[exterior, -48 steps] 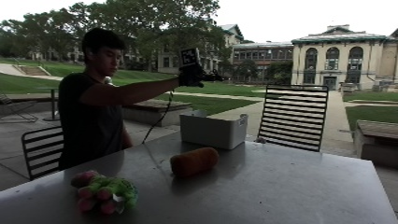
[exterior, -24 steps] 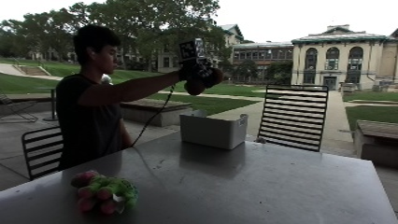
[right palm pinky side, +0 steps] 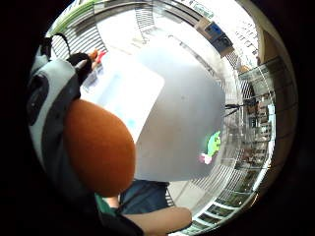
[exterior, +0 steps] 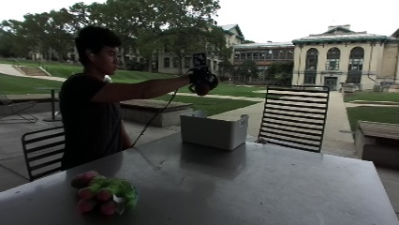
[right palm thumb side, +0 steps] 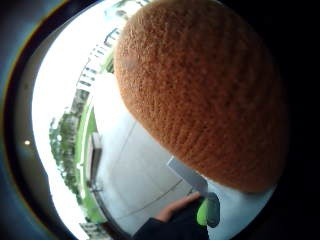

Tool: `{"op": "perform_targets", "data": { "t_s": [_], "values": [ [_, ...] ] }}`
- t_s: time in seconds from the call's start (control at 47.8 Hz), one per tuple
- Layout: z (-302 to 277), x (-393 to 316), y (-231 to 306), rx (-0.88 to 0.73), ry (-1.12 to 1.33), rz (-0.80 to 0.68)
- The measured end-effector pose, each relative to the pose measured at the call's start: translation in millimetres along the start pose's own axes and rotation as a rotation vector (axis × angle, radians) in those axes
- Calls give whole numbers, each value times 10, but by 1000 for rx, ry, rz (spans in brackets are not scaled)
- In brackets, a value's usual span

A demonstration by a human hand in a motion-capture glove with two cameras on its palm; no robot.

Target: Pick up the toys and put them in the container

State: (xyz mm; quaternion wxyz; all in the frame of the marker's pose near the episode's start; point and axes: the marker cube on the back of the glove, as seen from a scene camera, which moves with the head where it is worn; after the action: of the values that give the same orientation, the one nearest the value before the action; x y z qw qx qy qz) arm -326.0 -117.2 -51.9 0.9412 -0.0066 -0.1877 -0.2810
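In the outside view my gloved right hand is held out at arm's length, high above the white container at the table's far side. It grips a rounded orange-brown toy. That toy fills the thumb side palm view and sits against the glove as an orange lump. Below it lies the container's white inside. A green and pink plush toy lies on the table near its front left corner, also seen far off as a green and pink toy.
The grey table is long and smooth. A black slatted chair stands behind it next to the container. Another black chair is beside the person on the left.
One second ago the orange-brown toy lay on the table in front of the container. It is off the table now and held in my raised hand above the container.
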Motion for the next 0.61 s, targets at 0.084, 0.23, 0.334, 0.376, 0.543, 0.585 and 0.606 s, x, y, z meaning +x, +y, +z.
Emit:
{"op": "perform_targets", "data": {
  "t_s": [0.084,0.23,0.334,0.376,0.543,0.585,0.606],
  "values": [
    [199,-92,6,-32,65,2],
    [390,-27,64,-125,116,-17],
    [410,194,80,-179,126,78],
    [474,259,40,-157,230,183],
    [372,265,106,-108,143,-22],
    [316,372,126,-92,159,-9],
    [288,424,133,-84,165,10]
  ]
}}
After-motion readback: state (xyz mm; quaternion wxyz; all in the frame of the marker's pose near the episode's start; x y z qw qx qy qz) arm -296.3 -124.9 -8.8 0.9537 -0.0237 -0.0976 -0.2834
